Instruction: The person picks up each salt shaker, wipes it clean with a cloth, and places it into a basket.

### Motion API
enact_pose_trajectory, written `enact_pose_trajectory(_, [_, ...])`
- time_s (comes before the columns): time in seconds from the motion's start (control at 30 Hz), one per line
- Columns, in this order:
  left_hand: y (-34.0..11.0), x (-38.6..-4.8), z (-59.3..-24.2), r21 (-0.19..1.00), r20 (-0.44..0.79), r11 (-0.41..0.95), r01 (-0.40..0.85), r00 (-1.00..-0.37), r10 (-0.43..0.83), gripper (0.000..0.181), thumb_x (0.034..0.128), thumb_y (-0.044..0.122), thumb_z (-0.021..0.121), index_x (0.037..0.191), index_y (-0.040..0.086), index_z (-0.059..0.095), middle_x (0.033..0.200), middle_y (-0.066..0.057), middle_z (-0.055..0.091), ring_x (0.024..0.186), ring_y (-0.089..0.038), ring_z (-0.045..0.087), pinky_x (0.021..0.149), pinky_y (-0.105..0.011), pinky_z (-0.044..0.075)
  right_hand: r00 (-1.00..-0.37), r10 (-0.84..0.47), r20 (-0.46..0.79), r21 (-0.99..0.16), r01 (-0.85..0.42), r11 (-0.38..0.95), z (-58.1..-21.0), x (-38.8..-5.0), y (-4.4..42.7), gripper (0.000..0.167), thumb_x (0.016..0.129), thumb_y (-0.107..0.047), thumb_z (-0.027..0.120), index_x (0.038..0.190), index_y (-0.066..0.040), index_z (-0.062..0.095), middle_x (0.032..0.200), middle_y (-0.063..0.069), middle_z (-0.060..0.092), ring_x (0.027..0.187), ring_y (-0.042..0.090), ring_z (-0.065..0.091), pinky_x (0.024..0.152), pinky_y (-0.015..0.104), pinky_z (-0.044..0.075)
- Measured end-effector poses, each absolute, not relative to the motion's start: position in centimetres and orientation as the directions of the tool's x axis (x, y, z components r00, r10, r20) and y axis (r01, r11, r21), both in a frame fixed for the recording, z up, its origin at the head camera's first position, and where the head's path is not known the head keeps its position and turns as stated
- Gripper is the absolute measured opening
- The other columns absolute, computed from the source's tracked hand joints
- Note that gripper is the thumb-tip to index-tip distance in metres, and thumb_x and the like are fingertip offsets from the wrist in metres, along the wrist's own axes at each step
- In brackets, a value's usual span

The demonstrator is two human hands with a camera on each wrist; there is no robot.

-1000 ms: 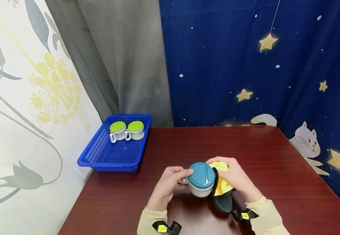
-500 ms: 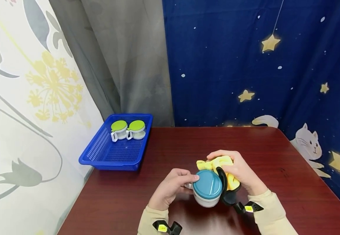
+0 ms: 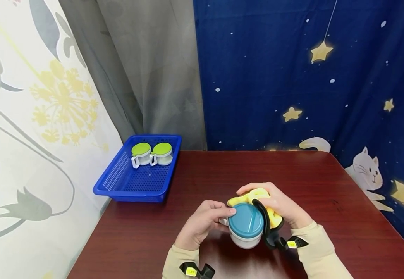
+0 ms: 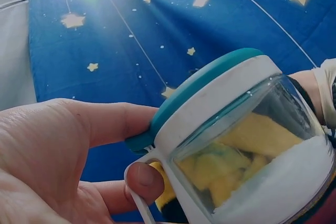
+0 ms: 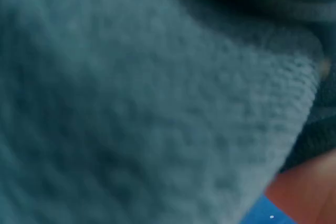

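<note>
A clear seasoning jar (image 3: pixel 246 221) with a teal lid, a white handle and white contents is held tilted over the table. My left hand (image 3: pixel 205 223) grips it by the handle, the thumb against the lid's edge; the left wrist view shows a fingertip (image 4: pixel 144 174) through the handle loop. My right hand (image 3: pixel 282 203) holds a yellow cloth (image 3: pixel 257 193) with a dark backing and black edging against the jar's far and right sides. Yellow cloth shows through the glass. Grey-blue fabric (image 5: pixel 157 103) fills most of the right wrist view, hiding most of the right fingers.
At the left of the dark red table (image 3: pixel 208 174) stands a blue plastic basket (image 3: pixel 100 190). Two similar jars with green lids, a left one (image 3: pixel 141 148) and a right one (image 3: pixel 162 148), sit at its back. Curtains (image 3: pixel 257 77) hang behind the table.
The jar has moved slightly right and toward me with the left hand. My right hand has shifted the cloth, its yellow side now reaching round the jar's far side, its dark flap less visible.
</note>
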State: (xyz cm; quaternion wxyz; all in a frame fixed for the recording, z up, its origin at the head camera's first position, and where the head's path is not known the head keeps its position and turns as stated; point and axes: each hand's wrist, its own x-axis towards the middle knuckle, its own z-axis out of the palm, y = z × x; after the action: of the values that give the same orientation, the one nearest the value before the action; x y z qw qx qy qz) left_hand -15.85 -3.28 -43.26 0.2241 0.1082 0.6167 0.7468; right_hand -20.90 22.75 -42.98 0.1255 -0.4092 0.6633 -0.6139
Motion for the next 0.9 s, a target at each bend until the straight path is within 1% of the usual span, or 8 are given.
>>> enact_pose_trajectory(0.13, [-3.4, -16.0, -43.5, 0.969, -0.118, -0.143, -0.203, -0.882, 0.456, 0.025, 0.0856, 0.023, 0.078, 0.07, 0.006, 0.066, 0.071, -0.003, 0.057, 0.069, -0.018, 0.061, 0.068, -0.046, 0.059, -0.625, -0.724, 0.292, -0.943, -0.313, -0.11, -44.1, -20.8, 22.4, 0.043, 0.096, -0.013, 0.048, 0.135, 0.003, 0.056, 0.126, 0.024, 0.063, 0.108, 0.039, 0.061, 0.088, 0.046, 0.054])
enact_pose_trajectory(0.2, [-3.5, -16.0, -43.5, 0.967, -0.12, -0.149, -0.207, -0.885, 0.451, 0.026, 0.0858, 0.023, 0.078, 0.07, 0.006, 0.066, 0.071, -0.003, 0.056, 0.069, -0.017, 0.059, 0.069, -0.047, 0.059, -0.633, -0.722, 0.28, -0.946, -0.308, -0.098, -44.7, -20.9, 22.4, 0.042, 0.097, -0.014, 0.048, 0.135, 0.0, 0.057, 0.126, 0.023, 0.063, 0.11, 0.04, 0.061, 0.089, 0.048, 0.053])
enact_pose_trajectory(0.3, [-3.6, -16.1, -43.7, 0.965, -0.112, -0.165, -0.203, -0.891, 0.44, 0.025, 0.0866, 0.022, 0.077, 0.071, 0.006, 0.067, 0.071, -0.003, 0.061, 0.068, -0.017, 0.062, 0.07, -0.049, 0.059, -0.651, -0.715, 0.256, -0.952, -0.299, -0.069, -45.5, -21.2, 22.3, 0.038, 0.098, -0.011, 0.05, 0.134, -0.002, 0.06, 0.124, 0.022, 0.065, 0.109, 0.039, 0.062, 0.088, 0.046, 0.054])
enact_pose_trajectory(0.43, [-3.9, -16.3, -43.7, 0.965, -0.106, -0.176, -0.194, -0.903, 0.416, 0.023, 0.0878, 0.022, 0.076, 0.072, 0.007, 0.067, 0.074, -0.004, 0.067, 0.068, -0.017, 0.066, 0.072, -0.051, 0.058, -0.681, -0.701, 0.213, -0.955, -0.295, -0.003, -46.4, -21.3, 22.2, 0.033, 0.099, -0.009, 0.055, 0.131, -0.005, 0.064, 0.119, 0.019, 0.067, 0.102, 0.037, 0.065, 0.083, 0.044, 0.056])
enact_pose_trajectory(0.57, [-4.1, -16.5, -43.6, 0.968, -0.1, -0.178, -0.178, -0.92, 0.378, 0.023, 0.0874, 0.023, 0.077, 0.073, 0.008, 0.067, 0.073, -0.003, 0.066, 0.067, -0.018, 0.063, 0.069, -0.047, 0.059, -0.75, -0.641, 0.163, -0.957, -0.278, 0.082, -46.9, -21.3, 22.2, 0.029, 0.099, -0.013, 0.062, 0.127, -0.011, 0.068, 0.115, 0.015, 0.069, 0.095, 0.036, 0.066, 0.08, 0.043, 0.057])
enact_pose_trajectory(0.7, [-4.1, -16.7, -43.6, 0.966, -0.092, -0.203, -0.16, -0.947, 0.307, 0.022, 0.087, 0.023, 0.078, 0.074, 0.007, 0.068, 0.071, -0.003, 0.062, 0.065, -0.018, 0.058, 0.066, -0.042, 0.058, -0.825, -0.551, 0.13, -0.962, -0.24, 0.133, -46.8, -21.0, 22.2, 0.026, 0.098, -0.014, 0.065, 0.123, -0.012, 0.069, 0.107, 0.016, 0.07, 0.081, 0.037, 0.069, 0.069, 0.046, 0.059])
enact_pose_trajectory(0.8, [-4.1, -16.8, -43.5, 0.967, -0.078, -0.219, -0.13, -0.97, 0.232, 0.023, 0.0873, 0.023, 0.078, 0.074, 0.007, 0.068, 0.072, -0.005, 0.061, 0.067, -0.017, 0.059, 0.067, -0.041, 0.058, -0.886, -0.453, 0.102, -0.964, -0.2, 0.174, -46.4, -20.4, 21.8, 0.025, 0.096, -0.018, 0.069, 0.12, -0.012, 0.07, 0.102, 0.017, 0.069, 0.071, 0.038, 0.069, 0.063, 0.048, 0.058])
enact_pose_trajectory(0.9, [-3.8, -16.9, -43.3, 0.966, -0.063, -0.238, -0.1, -0.986, 0.156, 0.026, 0.0874, 0.023, 0.078, 0.072, 0.006, 0.065, 0.072, -0.005, 0.061, 0.071, -0.018, 0.063, 0.068, -0.041, 0.059, -0.936, -0.343, 0.082, -0.962, -0.164, 0.217, -45.8, -20.1, 21.4, 0.025, 0.093, -0.024, 0.074, 0.117, -0.015, 0.072, 0.1, 0.014, 0.069, 0.07, 0.035, 0.069, 0.062, 0.045, 0.059])
